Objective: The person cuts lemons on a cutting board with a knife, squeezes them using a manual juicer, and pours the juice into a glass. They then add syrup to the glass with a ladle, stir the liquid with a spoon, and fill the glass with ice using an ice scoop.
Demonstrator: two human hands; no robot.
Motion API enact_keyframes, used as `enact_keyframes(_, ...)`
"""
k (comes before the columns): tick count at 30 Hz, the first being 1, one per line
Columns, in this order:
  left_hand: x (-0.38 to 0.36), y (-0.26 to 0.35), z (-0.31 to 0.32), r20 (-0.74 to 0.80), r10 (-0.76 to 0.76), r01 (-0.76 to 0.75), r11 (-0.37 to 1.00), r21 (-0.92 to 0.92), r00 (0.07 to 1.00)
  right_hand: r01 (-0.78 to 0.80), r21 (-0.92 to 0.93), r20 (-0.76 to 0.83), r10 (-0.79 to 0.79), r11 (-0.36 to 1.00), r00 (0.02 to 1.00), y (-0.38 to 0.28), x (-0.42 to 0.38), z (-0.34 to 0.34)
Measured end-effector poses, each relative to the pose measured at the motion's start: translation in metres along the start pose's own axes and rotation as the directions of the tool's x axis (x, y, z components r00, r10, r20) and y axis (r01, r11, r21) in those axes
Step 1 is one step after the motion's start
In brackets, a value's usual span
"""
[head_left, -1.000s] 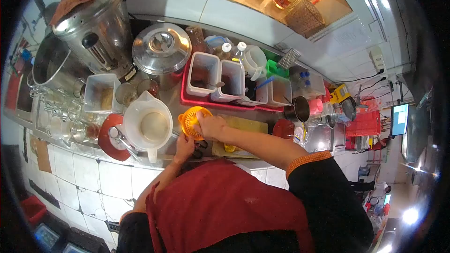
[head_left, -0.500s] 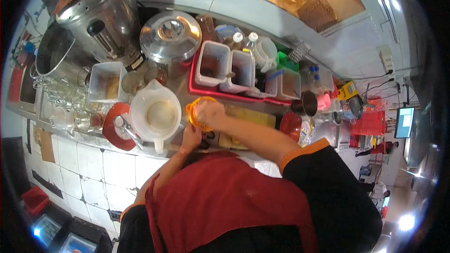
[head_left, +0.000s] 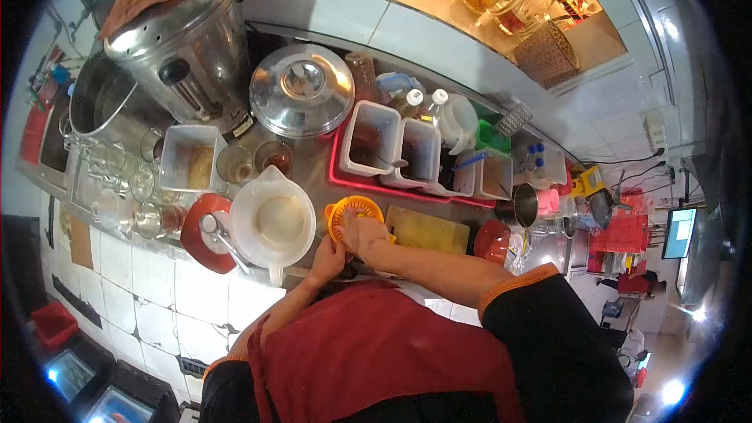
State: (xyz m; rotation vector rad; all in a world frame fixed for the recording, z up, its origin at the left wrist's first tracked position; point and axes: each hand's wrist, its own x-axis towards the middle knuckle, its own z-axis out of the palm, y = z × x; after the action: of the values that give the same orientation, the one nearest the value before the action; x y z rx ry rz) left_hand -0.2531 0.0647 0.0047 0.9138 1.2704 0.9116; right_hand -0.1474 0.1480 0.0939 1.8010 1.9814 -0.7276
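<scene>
An orange plastic citrus juicer point(head_left: 341, 208) with a ribbed top is in front of me, close to the counter's near edge. My left hand point(head_left: 327, 258) is closed on its near side. From the right, my right hand point(head_left: 363, 235) lies over the juicer's top with curled fingers pressed down. Whatever is under that palm is hidden. Left of the juicer stands a white plastic pitcher point(head_left: 276, 262) with some cloudy pale liquid inside. To the right lies a yellowish cutting board point(head_left: 442, 235).
A red tray point(head_left: 341, 176) behind the juicer holds several plastic tubs. At the left are a red dish point(head_left: 199, 244) with a metal utensil, glass mugs point(head_left: 147, 219) and a large steel urn point(head_left: 188, 55). A red bowl point(head_left: 492, 240) sits right of the board.
The view has shifted, so the counter sits lower and further right in frame. My right hand has slid toward the juicer's near side, uncovering more ribs. My left hand keeps its hold.
</scene>
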Motion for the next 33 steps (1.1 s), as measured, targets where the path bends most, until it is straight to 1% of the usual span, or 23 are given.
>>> enact_keyframes(3,0.003,0.018,-0.003,-0.016,0.019,-0.019,1.0,0.016,1.0,0.038,0.066,-0.097,-0.032,0.997,0.995,0.002,0.007,-0.004)
enact_keyframes(5,-0.004,0.022,-0.002,-0.023,0.036,-0.034,0.998,0.062,0.999,0.232,-0.009,-0.124,-0.232,0.973,0.965,0.021,0.02,0.003)
enact_keyframes(6,-0.002,0.016,-0.002,-0.019,-0.031,0.031,0.999,0.026,0.999,0.315,-0.006,-0.089,-0.315,0.949,0.945,0.032,0.017,-0.007)
enact_keyframes(7,0.0,0.008,0.0,-0.015,-0.097,0.097,0.995,-0.012,0.995,0.308,0.0,-0.09,-0.306,0.951,0.948,0.04,0.011,-0.012)
enact_keyframes(9,0.009,-0.003,0.004,-0.052,-0.076,0.074,0.996,-0.045,0.996,0.463,-0.087,-0.012,-0.466,0.882,0.885,0.053,0.001,-0.026)
enact_keyframes(10,0.005,-0.008,0.005,-0.091,-0.069,0.062,0.995,-0.076,0.993,0.477,-0.093,-0.057,-0.483,0.874,0.874,0.055,-0.013,-0.029)
enact_keyframes(11,0.003,-0.013,0.006,-0.082,-0.075,0.069,0.995,-0.076,0.994,0.469,-0.088,-0.054,-0.475,0.879,0.879,0.057,-0.015,-0.019)
enact_keyframes(13,0.001,0.004,0.007,-0.116,-0.017,0.013,0.999,-0.04,0.993,0.361,-0.172,-0.195,-0.391,0.917,0.9,0.054,-0.017,0.003)
enact_keyframes(14,0.01,-0.025,0.005,-0.05,-0.038,0.032,0.993,-0.115,0.998,0.362,-0.163,-0.176,-0.388,0.918,0.905,0.052,-0.018,0.009)
enact_keyframes(16,-0.006,0.026,0.005,-0.123,0.053,-0.031,0.985,0.168,0.991,0.159,-0.175,0.0,-0.162,0.972,0.987,0.038,-0.022,0.005)
enact_keyframes(17,-0.003,0.023,0.005,-0.117,0.052,-0.031,0.984,0.175,0.992,0.165,-0.159,0.039,-0.161,0.973,0.986,0.037,-0.021,0.012)
enact_keyframes(19,0.0,0.001,0.004,-0.108,0.016,0.004,0.983,0.182,0.994,0.199,-0.201,-0.044,-0.212,0.959,0.976,0.039,-0.016,0.023)
enact_keyframes(21,0.012,-0.042,0.009,-0.094,0.034,-0.041,0.997,-0.068,0.995,0.151,-0.14,-0.01,-0.154,0.979,0.988,0.021,-0.011,0.006)
enact_keyframes(23,0.0,0.001,0.012,-0.119,-0.012,0.004,0.998,-0.068,0.993,0.093,-0.082,0.016,-0.092,0.992,0.996,0.011,0.003,0.01)
enact_keyframes(25,0.003,0.014,0.012,-0.149,-0.042,0.034,0.998,-0.054,0.988,0.102,-0.031,-0.167,-0.106,0.994,0.98,0.012,0.028,0.032)
enact_keyframes(26,0.007,0.005,0.011,-0.124,-0.098,0.088,0.993,-0.078,0.988,0.103,-0.024,-0.164,-0.106,0.994,0.981,0.022,0.04,0.038)
enact_keyframes(27,0.004,-0.003,0.011,-0.088,-0.163,0.154,0.983,-0.098,0.983,0.339,0.075,-0.367,-0.29,0.938,0.884,0.039,0.045,0.047)
enact_keyframes(28,0.002,-0.008,0.009,-0.076,-0.182,0.175,0.98,-0.09,0.98,0.559,0.119,-0.57,-0.405,0.82,0.715,0.049,0.038,0.047)
enact_keyframes(29,0.009,-0.011,0.007,-0.055,-0.152,0.147,0.986,-0.073,0.987,0.548,0.133,-0.571,-0.388,0.826,0.723,0.056,0.039,0.043)
enact_keyframes(30,0.009,-0.014,0.006,-0.03,-0.122,0.12,0.991,-0.056,0.992,0.43,0.163,-0.352,-0.354,0.888,0.866,0.053,0.029,0.019)
enact_keyframes(31,0.005,-0.012,0.007,-0.019,-0.13,0.128,0.991,-0.047,0.991,0.311,0.159,-0.111,-0.296,0.937,0.949,0.054,0.02,0.007)
enact_keyframes(32,0.007,-0.009,0.008,-0.059,-0.091,0.088,0.995,-0.038,0.994,0.418,0.13,-0.222,-0.384,0.899,0.896,0.067,0.008,0.021)
enact_keyframes(33,0.005,-0.003,0.009,-0.098,-0.054,0.052,0.998,-0.028,0.994,0.415,0.133,-0.224,-0.381,0.9,0.897,0.065,-0.001,0.028)
